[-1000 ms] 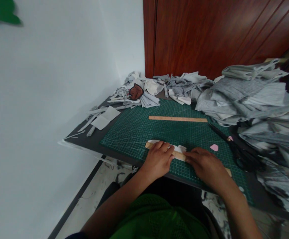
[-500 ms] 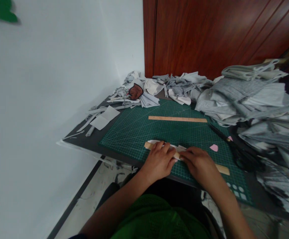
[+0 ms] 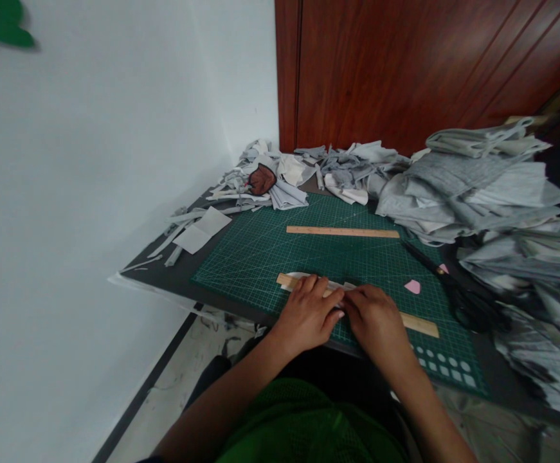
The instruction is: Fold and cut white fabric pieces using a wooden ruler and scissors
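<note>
A wooden ruler (image 3: 419, 324) lies slantwise near the front edge of the green cutting mat (image 3: 241, 257), with a small white cloth piece (image 3: 298, 274) along its left part. My left hand (image 3: 308, 308) is closed over both, fingers on the far side and thumb on the near side. Right beside it, my right hand (image 3: 373, 315) has its fingers bent and pinched together at the cloth by the ruler. The fingertips of the two hands nearly touch and hide the middle of the ruler and much of the cloth.
A second wooden ruler (image 3: 342, 231) lies farther back on the mat. Black scissors (image 3: 467, 302) and a pink scrap (image 3: 412, 287) are at the right. Grey cloth stacks (image 3: 482, 186) rise behind them. Cloth scraps (image 3: 294, 170) and a white sheet (image 3: 202, 230) lie back and left.
My right hand has shifted slightly left, closer to my left hand, and more of the ruler's right part shows. My left hand stays in nearly the same place on the ruler.
</note>
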Available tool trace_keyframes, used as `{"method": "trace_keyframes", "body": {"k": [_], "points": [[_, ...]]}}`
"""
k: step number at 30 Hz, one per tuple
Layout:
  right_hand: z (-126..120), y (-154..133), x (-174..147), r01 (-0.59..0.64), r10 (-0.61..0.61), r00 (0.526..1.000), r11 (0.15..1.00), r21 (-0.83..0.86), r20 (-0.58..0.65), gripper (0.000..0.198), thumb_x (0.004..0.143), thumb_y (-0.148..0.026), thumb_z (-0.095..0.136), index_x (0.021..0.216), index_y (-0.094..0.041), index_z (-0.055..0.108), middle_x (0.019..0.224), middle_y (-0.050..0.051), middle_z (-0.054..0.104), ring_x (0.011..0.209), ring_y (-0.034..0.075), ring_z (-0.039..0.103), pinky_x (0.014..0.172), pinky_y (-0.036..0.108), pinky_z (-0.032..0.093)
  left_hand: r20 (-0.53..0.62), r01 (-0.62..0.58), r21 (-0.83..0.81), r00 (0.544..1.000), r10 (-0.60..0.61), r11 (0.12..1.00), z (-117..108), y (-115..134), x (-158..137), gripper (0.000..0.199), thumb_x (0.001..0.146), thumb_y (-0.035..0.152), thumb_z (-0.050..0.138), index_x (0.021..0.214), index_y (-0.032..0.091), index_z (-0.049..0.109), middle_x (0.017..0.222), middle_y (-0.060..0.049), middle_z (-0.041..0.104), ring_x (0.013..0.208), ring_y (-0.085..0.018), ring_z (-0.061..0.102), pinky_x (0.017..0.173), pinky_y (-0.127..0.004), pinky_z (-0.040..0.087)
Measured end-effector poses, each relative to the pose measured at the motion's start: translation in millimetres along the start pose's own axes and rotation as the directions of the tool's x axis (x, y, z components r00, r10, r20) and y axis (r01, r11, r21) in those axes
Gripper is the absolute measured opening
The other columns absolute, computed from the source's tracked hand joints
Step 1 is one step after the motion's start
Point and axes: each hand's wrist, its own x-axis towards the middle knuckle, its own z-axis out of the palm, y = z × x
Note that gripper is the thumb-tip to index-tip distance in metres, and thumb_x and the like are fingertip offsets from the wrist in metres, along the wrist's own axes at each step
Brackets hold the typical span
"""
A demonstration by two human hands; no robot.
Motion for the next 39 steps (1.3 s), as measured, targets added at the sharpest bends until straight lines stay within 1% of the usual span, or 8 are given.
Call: {"method": "trace_keyframes", "body": {"k": [7, 11, 14, 17, 21, 27, 34, 39], "points": [[2.0, 0.9, 0.7, -0.012, 0.012, 1.000, 1.000, 0.012, -0.006, 0.019, 0.098, -0.017, 0.058, 0.101, -0.018, 0.077, 0.097, 0.010, 0.070, 0.094, 0.026, 0.063, 0.085, 0.035, 0.045, 0.000, -0.004, -0.003, 1.000, 0.004, 1.000, 2.1, -0.6, -1.1, 0.024, 0.100, 0.037, 0.056, 0.117, 0.023, 0.065, 0.121, -0.010, 0.057, 0.119, -0.030, 0.051, 0.107, -0.051, 0.045], [2.8, 4.5, 0.7, -0.014, 0.014, 1.000, 1.000, 0.007, 0.007, 0.016, 0.097, -0.021, 0.061, 0.102, -0.022, 0.077, 0.101, 0.009, 0.071, 0.094, 0.026, 0.064, 0.083, 0.035, 0.046, -0.052, -0.019, 0.033, 0.998, 0.021, 0.999, 5.7, -1.2, -4.8, 0.026, 0.101, 0.037, 0.055, 0.117, 0.021, 0.066, 0.133, -0.013, 0.055, 0.134, -0.031, 0.046, 0.113, -0.050, 0.041], [3.2, 5.7, 0.6, -0.022, 0.022, 1.000, 1.000, 0.012, 0.010, 0.016, 0.097, -0.023, 0.063, 0.103, -0.023, 0.078, 0.101, 0.008, 0.071, 0.094, 0.026, 0.065, 0.083, 0.035, 0.046, -0.094, -0.060, 0.078, 0.993, 0.067, 0.995, 9.0, 0.3, -9.9, 0.032, 0.101, 0.040, 0.055, 0.122, 0.018, 0.065, 0.139, -0.014, 0.054, 0.137, -0.031, 0.045, 0.112, -0.047, 0.042], [2.2, 5.0, 0.8, -0.025, 0.025, 1.000, 1.000, -0.002, 0.009, 0.016, 0.098, -0.025, 0.063, 0.100, -0.023, 0.078, 0.100, 0.008, 0.072, 0.094, 0.026, 0.066, 0.083, 0.036, 0.047, -0.119, -0.090, 0.111, 0.988, 0.103, 0.990, 14.5, 4.2, -16.7, 0.044, 0.102, 0.050, 0.053, 0.124, 0.015, 0.065, 0.129, -0.012, 0.063, 0.125, -0.030, 0.054, 0.105, -0.045, 0.047], [-0.5, 2.8, 1.3, -0.030, 0.030, 0.999, 1.000, 0.008, 0.020, 0.014, 0.097, -0.024, 0.064, 0.100, -0.022, 0.078, 0.100, 0.007, 0.072, 0.094, 0.026, 0.066, 0.084, 0.037, 0.046, -0.190, -0.039, 0.122, 0.980, 0.062, 0.992, 26.5, 9.9, -25.8, 0.066, 0.099, 0.068, 0.045, 0.120, 0.010, 0.068, 0.119, -0.014, 0.069, 0.116, -0.032, 0.060, 0.101, -0.046, 0.048], [-2.7, -1.8, 1.6, -0.062, 0.063, 0.998, 0.998, -0.015, 0.024, 0.015, 0.098, -0.023, 0.064, 0.101, -0.021, 0.078, 0.103, 0.009, 0.072, 0.095, 0.027, 0.065, 0.087, 0.038, 0.046, -0.271, 0.029, 0.140, 0.962, 0.010, 0.990, 39.2, 15.3, -32.0, 0.074, 0.099, 0.073, 0.037, 0.125, 0.011, 0.068, 0.127, -0.016, 0.069, 0.126, -0.033, 0.058, 0.109, -0.048, 0.042], [-6.1, -6.7, 0.2, -0.062, 0.065, 0.996, 0.997, -0.056, 0.063, 0.019, 0.099, -0.018, 0.059, 0.105, -0.021, 0.077, 0.106, 0.010, 0.073, 0.098, 0.028, 0.064, 0.086, 0.038, 0.044, -0.264, 0.020, 0.141, 0.964, 0.018, 0.990, 37.6, 14.5, -31.8, 0.067, 0.101, 0.064, 0.040, 0.125, 0.009, 0.068, 0.125, -0.017, 0.070, 0.125, -0.033, 0.059, 0.109, -0.047, 0.045], [-10.4, -15.6, -1.8, -0.065, 0.077, 0.993, 0.989, -0.133, 0.090, 0.025, 0.099, -0.014, 0.055, 0.111, -0.024, 0.075, 0.113, 0.010, 0.072, 0.098, 0.028, 0.063, 0.082, 0.039, 0.042, -0.267, 0.034, 0.153, 0.964, 0.008, 0.988, 32.4, 13.6, -29.8, 0.059, 0.099, 0.058, 0.048, 0.125, 0.009, 0.068, 0.142, -0.023, 0.059, 0.139, -0.038, 0.050, 0.113, -0.053, 0.044]]}}
